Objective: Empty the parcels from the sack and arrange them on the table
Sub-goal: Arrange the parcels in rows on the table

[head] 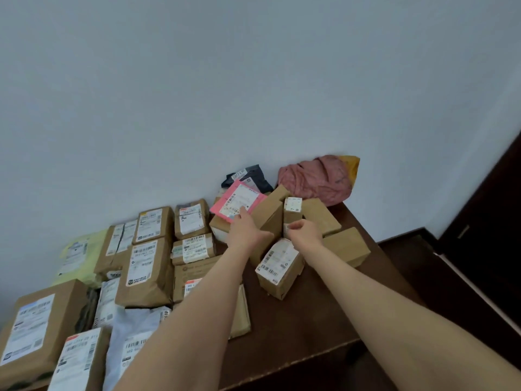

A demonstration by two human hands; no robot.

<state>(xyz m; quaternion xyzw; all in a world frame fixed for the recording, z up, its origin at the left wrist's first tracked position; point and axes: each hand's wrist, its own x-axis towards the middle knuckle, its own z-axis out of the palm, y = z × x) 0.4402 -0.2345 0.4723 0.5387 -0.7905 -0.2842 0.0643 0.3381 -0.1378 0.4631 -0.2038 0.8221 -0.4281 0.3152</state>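
Note:
A loose heap of small cardboard boxes (324,218) lies at the far right of the dark wooden table (304,320). My left hand (244,230) reaches to the pink mailer (236,203) and the tilted brown box (267,218) beside it, fingers against them. My right hand (306,231) pinches a small upright labelled box (292,208) in the middle of the heap. A labelled box (279,266) lies just below both wrists. The crumpled pink sack (315,179) sits against the wall behind the heap.
Rows of brown paper parcels (146,266) and grey mailers (132,334) cover the table's left half. A yellow-green mailer (76,252) lies far left. A dark mailer (251,176) leans on the wall. The table's right edge drops to a dark floor.

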